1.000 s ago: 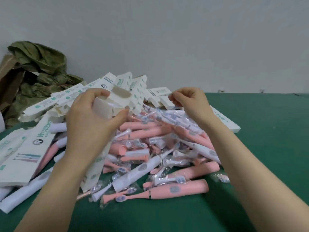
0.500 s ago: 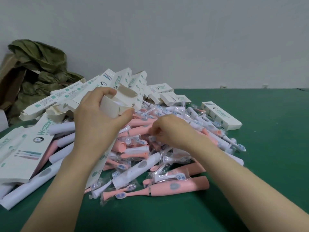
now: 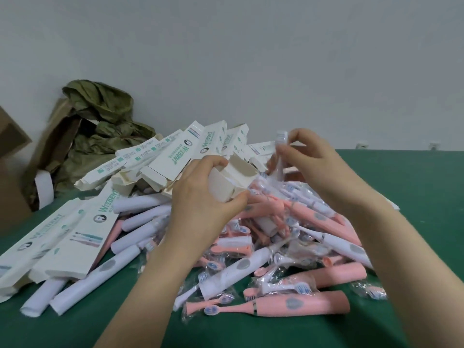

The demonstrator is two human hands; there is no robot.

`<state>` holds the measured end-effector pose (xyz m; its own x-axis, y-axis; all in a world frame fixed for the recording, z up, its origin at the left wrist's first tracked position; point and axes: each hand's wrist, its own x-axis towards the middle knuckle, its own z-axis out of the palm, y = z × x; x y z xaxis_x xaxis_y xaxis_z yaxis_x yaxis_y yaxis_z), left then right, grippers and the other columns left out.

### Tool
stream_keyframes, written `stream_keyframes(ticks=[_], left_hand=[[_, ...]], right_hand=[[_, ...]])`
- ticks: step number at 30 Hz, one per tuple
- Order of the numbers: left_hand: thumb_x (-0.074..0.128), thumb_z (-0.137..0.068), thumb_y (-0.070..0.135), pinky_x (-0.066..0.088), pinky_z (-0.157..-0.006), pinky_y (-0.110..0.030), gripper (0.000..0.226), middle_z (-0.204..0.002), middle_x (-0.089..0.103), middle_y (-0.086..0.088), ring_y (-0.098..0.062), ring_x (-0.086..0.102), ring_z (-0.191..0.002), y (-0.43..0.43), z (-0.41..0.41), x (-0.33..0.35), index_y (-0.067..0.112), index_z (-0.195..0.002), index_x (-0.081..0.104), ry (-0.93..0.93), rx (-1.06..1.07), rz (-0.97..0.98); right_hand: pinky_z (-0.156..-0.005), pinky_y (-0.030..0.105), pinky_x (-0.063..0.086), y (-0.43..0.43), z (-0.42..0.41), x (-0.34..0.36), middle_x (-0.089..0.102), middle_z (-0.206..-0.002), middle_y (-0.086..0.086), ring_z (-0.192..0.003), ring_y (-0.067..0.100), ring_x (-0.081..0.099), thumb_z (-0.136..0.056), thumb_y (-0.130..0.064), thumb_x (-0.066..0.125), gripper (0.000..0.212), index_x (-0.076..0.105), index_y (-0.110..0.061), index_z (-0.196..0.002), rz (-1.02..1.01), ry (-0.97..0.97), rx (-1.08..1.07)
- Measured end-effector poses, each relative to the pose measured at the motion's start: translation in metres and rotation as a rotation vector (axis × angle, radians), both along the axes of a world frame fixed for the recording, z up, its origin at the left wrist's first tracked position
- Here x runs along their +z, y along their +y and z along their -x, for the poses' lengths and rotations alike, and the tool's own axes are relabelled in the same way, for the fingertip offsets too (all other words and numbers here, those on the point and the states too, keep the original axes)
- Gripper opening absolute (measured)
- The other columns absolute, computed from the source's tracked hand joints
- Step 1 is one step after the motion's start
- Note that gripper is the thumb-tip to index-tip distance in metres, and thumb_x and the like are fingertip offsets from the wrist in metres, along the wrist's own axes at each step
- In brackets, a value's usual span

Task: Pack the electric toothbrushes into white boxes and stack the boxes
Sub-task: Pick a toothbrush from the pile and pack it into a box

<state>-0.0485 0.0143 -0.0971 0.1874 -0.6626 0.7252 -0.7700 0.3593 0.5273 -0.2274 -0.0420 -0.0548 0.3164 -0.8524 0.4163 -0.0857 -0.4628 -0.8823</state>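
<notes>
My left hand (image 3: pixel 200 204) grips an open-ended white box (image 3: pixel 227 183) above a heap of pink and white electric toothbrushes (image 3: pixel 288 237) on the green table (image 3: pixel 414 197). My right hand (image 3: pixel 310 156) pinches a white brush head in a clear bag (image 3: pixel 280 151), held upright just right of the box's open mouth. A pink toothbrush (image 3: pixel 296 303) lies at the heap's near edge.
Flat and folded white boxes (image 3: pixel 175 151) pile up behind the heap, and more lie at the left (image 3: pixel 57 242) over white paper rolls (image 3: pixel 82 285). A crumpled green bag (image 3: pixel 100 114) and brown cartons (image 3: pixel 12 151) sit at the back left by the wall.
My right hand has lifted from the heap with a bagged brush head and brought it up beside the box's open end. The left hand keeps its hold on the box.
</notes>
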Motion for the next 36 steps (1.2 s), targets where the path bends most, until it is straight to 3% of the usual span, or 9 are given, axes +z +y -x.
stream_keyframes(ticks=[3, 5, 9, 15, 19, 23, 29, 33, 36], left_hand=[[0.084, -0.064, 0.032, 0.025, -0.08, 0.005, 0.053, -0.101, 0.053, 0.017, 0.012, 0.041, -0.087, -0.001, -0.001, 0.0, 0.024, -0.11, 0.057, 0.021, -0.01, 0.005], [0.084, -0.063, 0.033, 0.026, -0.08, 0.005, 0.055, -0.101, 0.053, 0.02, 0.015, 0.042, -0.089, -0.001, 0.0, -0.001, 0.028, -0.109, 0.055, 0.053, -0.016, 0.001], [0.083, -0.058, 0.035, 0.032, -0.074, 0.001, 0.058, -0.101, 0.059, 0.012, 0.002, 0.047, -0.089, -0.003, 0.001, -0.002, 0.028, -0.109, 0.055, 0.09, -0.018, -0.012], [0.082, -0.057, 0.033, 0.033, -0.077, -0.004, 0.063, -0.104, 0.06, 0.014, 0.002, 0.047, -0.092, -0.005, 0.004, -0.003, 0.024, -0.114, 0.058, 0.059, -0.012, -0.012], [0.082, -0.06, 0.033, 0.02, -0.081, 0.007, 0.063, -0.105, 0.058, 0.013, 0.007, 0.041, -0.092, -0.004, 0.004, -0.003, 0.02, -0.117, 0.058, 0.048, 0.001, 0.004], [0.08, -0.06, 0.036, 0.025, -0.081, 0.005, 0.064, -0.104, 0.057, 0.013, 0.006, 0.043, -0.093, -0.004, 0.005, -0.003, 0.02, -0.118, 0.058, 0.045, -0.009, 0.008], [0.083, -0.063, 0.032, 0.026, -0.081, 0.006, 0.063, -0.107, 0.055, 0.015, 0.006, 0.043, -0.096, -0.002, 0.001, -0.003, 0.021, -0.119, 0.057, 0.066, 0.004, -0.003], [0.081, -0.062, 0.036, 0.019, -0.082, 0.009, 0.064, -0.108, 0.052, 0.018, 0.012, 0.037, -0.094, 0.001, 0.003, -0.003, 0.022, -0.119, 0.057, 0.034, -0.017, 0.002], [0.081, -0.061, 0.034, 0.029, -0.082, 0.0, 0.063, -0.109, 0.06, 0.014, 0.004, 0.046, -0.097, -0.002, 0.006, -0.002, 0.022, -0.119, 0.058, 0.046, -0.033, -0.031]], right_hand=[[-0.063, 0.021, 0.044, 0.015, -0.009, 0.019, 0.073, -0.087, 0.0, -0.068, 0.005, 0.063, -0.097, -0.013, 0.05, 0.012, 0.055, -0.016, -0.086, 0.011, -0.406, 0.166], [-0.063, 0.017, 0.048, 0.023, -0.022, 0.026, 0.072, -0.087, 0.003, -0.066, 0.005, 0.063, -0.095, -0.008, 0.051, 0.011, 0.056, -0.012, -0.086, 0.005, -0.528, 0.23], [-0.07, 0.029, 0.056, 0.033, -0.052, 0.015, 0.068, -0.079, 0.009, -0.065, 0.016, 0.067, -0.09, -0.003, 0.059, 0.013, 0.052, -0.014, -0.093, 0.108, -0.259, -0.117], [-0.071, 0.023, 0.052, 0.031, -0.058, 0.0, 0.07, -0.074, -0.006, -0.07, 0.01, 0.068, -0.085, -0.009, 0.065, 0.022, 0.052, -0.025, -0.092, 0.36, 0.014, -0.365], [-0.077, 0.037, 0.057, 0.024, -0.054, 0.001, 0.066, -0.071, -0.012, -0.065, 0.008, 0.068, -0.087, -0.013, 0.064, 0.011, 0.063, -0.024, -0.088, 0.175, -0.069, -0.289], [-0.08, 0.042, 0.057, 0.02, -0.052, 0.002, 0.069, -0.075, 0.005, -0.067, 0.017, 0.066, -0.088, -0.003, 0.061, 0.014, 0.066, -0.015, -0.083, 0.063, -0.215, -0.145], [-0.062, 0.025, 0.053, 0.011, -0.044, 0.004, 0.068, -0.066, 0.004, -0.061, 0.015, 0.065, -0.087, 0.003, 0.059, 0.018, 0.062, -0.012, -0.077, 0.079, -0.029, -0.041], [-0.057, 0.027, 0.048, 0.005, -0.036, 0.011, 0.064, -0.064, 0.007, -0.057, 0.016, 0.059, -0.089, 0.004, 0.057, 0.009, 0.062, 0.001, -0.082, -0.053, 0.043, 0.085], [-0.059, 0.027, 0.045, 0.008, -0.042, 0.007, 0.061, -0.064, 0.001, -0.057, 0.014, 0.054, -0.089, -0.006, 0.06, 0.01, 0.064, -0.002, -0.082, 0.042, 0.233, 0.02]])
